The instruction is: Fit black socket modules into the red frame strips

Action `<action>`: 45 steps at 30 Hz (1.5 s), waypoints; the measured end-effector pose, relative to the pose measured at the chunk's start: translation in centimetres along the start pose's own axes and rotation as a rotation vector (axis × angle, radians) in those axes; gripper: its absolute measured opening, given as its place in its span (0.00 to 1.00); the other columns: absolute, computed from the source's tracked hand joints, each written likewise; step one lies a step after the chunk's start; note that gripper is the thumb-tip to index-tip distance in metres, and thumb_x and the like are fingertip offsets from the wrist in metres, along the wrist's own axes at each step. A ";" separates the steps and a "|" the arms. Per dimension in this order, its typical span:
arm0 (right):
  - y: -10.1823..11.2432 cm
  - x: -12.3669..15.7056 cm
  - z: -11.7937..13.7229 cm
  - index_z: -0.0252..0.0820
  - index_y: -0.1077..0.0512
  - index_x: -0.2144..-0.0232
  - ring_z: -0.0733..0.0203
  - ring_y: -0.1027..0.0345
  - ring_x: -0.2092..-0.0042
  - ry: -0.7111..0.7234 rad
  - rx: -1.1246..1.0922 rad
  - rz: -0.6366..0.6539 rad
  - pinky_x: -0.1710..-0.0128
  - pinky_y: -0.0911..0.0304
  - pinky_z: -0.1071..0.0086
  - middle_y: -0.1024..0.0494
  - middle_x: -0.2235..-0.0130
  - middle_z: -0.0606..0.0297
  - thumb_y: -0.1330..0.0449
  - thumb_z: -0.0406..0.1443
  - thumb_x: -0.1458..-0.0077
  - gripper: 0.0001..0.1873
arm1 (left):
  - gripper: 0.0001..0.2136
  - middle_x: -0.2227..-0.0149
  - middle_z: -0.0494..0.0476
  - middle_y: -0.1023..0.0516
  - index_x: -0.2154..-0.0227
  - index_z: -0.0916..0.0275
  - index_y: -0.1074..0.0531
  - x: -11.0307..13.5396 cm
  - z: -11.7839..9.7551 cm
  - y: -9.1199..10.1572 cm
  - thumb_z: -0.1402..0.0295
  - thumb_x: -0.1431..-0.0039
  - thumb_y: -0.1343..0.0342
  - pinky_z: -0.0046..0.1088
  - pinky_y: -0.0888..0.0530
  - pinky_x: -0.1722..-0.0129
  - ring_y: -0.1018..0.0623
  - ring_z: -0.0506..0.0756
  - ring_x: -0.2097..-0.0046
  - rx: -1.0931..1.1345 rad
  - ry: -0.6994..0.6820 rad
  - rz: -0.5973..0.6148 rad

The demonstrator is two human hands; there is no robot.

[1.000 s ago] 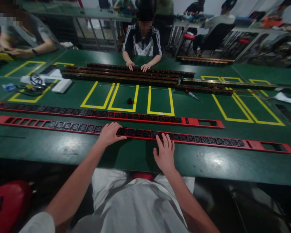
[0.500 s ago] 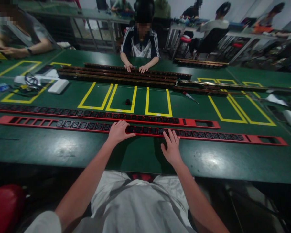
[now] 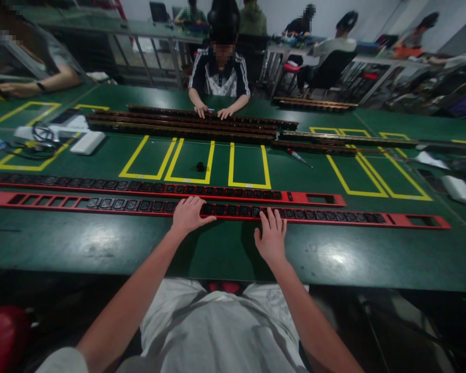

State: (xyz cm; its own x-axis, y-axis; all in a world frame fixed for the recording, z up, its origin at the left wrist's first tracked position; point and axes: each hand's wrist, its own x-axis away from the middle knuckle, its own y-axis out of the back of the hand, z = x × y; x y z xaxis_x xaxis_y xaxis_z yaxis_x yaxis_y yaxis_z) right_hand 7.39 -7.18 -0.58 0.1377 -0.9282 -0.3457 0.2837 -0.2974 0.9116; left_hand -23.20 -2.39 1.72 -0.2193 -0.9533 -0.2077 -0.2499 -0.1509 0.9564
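A long red strip, fitted with a row of black power sockets, lies across the green table in front of me. At its left end are several empty square openings. My left hand rests on the strip left of its middle, fingers over the sockets and thumb held apart. Farther right, my right hand has its fingers spread, the tips touching the strip's near side and sockets. Neither hand is wrapped round anything. Just behind lies a second red socket strip, parallel to the first.
A small black part and a screwdriver lie beyond the strips, among yellow taped rectangles. Dark long rails are stacked farther back, where a co-worker's hands rest. White boxes and cables lie left.
The view has shifted slightly, so the table and strips appear a little farther left. Both hands stay on the near strip in almost the same pose.
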 end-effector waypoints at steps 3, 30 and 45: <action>-0.2 -0.1 1.4 0.29 0.38 0.36 0.45 0.55 0.28 0.001 0.008 -0.019 0.29 0.62 0.40 0.39 0.31 0.46 0.48 0.35 0.37 0.29 | 0.29 0.52 0.65 0.22 0.53 0.60 0.25 0.2 0.0 -0.1 0.39 0.42 0.45 0.45 0.33 0.49 0.26 0.66 0.49 -0.014 -0.015 -0.021; -0.2 0.2 2.2 0.40 0.44 0.30 0.46 0.57 0.27 0.089 0.014 0.015 0.30 0.57 0.40 0.45 0.28 0.50 0.48 0.30 0.38 0.34 | 0.24 0.54 0.64 0.21 0.56 0.58 0.25 0.1 -0.6 0.2 0.41 0.40 0.45 0.45 0.30 0.51 0.24 0.65 0.51 -0.009 -0.032 -0.028; -0.4 0.2 2.1 0.42 0.44 0.30 0.48 0.57 0.27 0.081 0.041 0.026 0.30 0.58 0.43 0.46 0.28 0.52 0.49 0.31 0.37 0.34 | 0.26 0.55 0.62 0.21 0.56 0.61 0.26 0.2 -0.2 -0.5 0.41 0.40 0.45 0.44 0.31 0.52 0.24 0.64 0.52 -0.012 -0.046 -0.072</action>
State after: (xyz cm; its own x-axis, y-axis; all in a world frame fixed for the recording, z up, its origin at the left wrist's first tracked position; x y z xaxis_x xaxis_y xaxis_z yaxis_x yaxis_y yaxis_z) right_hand 5.35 -7.68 -0.58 0.2215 -0.9149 -0.3375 0.2404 -0.2842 0.9282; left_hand -22.89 -2.54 1.20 -0.2442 -0.9268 -0.2853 -0.2556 -0.2223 0.9409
